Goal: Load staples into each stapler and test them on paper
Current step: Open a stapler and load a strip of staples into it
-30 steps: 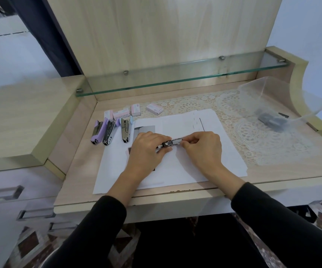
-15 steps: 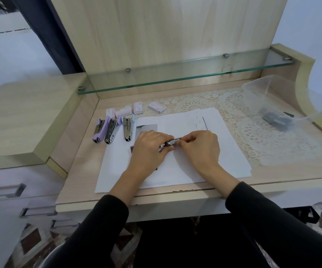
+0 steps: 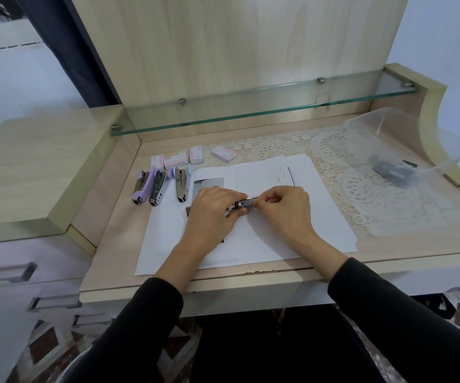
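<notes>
Head view, one frame.

- Desk (image 3: 250,275): light wood, lace mat (image 3: 375,189) over the right part, glass shelf (image 3: 250,111) above the back edge.
- Paper (image 3: 264,239): white sheets, centre of desk, partly over the lace mat; dark printed patch showing by the left hand.
- Stapler in hand (image 3: 244,204): small, chrome, lying roughly level just above the paper, between both hands.
- Left hand (image 3: 212,217): fingers closed round the stapler's left end, palm down over the paper.
- Right hand (image 3: 285,210): fingers pinched together on the stapler's right end — whether a staple strip is in the pinch, can't tell.
- Spare staplers, 3 pcs, left of the paper, side by side: purple stapler (image 3: 140,186), second stapler (image 3: 158,187), third stapler (image 3: 181,186) w/ pale blue end, just touching the paper's edge.
- Staple boxes (image 3: 193,158): 4 small pink-white boxes in a row behind the staplers, the rightmost on the lace.
- Clear plastic tub (image 3: 405,145): far right on the lace, well apart from the hands — dark metal bits inside, too blurred to identify.
</notes>
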Action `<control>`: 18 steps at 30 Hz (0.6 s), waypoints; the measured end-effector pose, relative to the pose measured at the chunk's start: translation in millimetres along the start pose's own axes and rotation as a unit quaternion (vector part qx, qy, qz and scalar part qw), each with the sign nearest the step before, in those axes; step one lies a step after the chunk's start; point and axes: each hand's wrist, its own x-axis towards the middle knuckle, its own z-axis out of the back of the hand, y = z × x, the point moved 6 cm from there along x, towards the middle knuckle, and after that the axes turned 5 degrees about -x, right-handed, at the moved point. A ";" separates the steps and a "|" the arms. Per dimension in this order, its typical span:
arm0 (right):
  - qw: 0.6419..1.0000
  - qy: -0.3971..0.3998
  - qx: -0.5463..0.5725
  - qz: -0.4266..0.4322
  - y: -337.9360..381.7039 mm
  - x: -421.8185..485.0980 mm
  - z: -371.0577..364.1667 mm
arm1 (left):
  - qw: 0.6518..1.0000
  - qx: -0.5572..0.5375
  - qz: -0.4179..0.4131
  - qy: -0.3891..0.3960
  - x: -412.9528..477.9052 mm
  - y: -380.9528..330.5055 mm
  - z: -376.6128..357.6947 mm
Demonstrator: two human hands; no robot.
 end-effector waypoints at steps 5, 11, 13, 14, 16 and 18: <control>0.999 0.012 0.036 0.025 -3.7 1.3 11.2 | 1.000 0.012 0.005 0.011 0.1 -0.1 0.6; 0.995 0.024 0.070 0.074 -1.3 1.2 35.2 | 0.999 0.001 0.027 0.029 1.0 0.5 0.7; 0.993 0.022 0.099 0.066 -1.9 3.5 42.5 | 0.999 0.002 0.031 0.028 1.7 0.2 0.8; 0.992 0.023 0.109 0.063 -1.8 4.8 45.6 | 0.999 0.000 0.035 0.030 1.7 0.2 0.8; 0.991 0.022 0.118 0.064 -1.1 7.7 51.5 | 0.998 -0.014 0.048 0.026 1.1 -0.3 2.8; 0.990 0.016 0.123 0.069 -1.3 11.8 58.5 | 0.998 -0.032 0.058 0.013 0.2 -0.5 5.3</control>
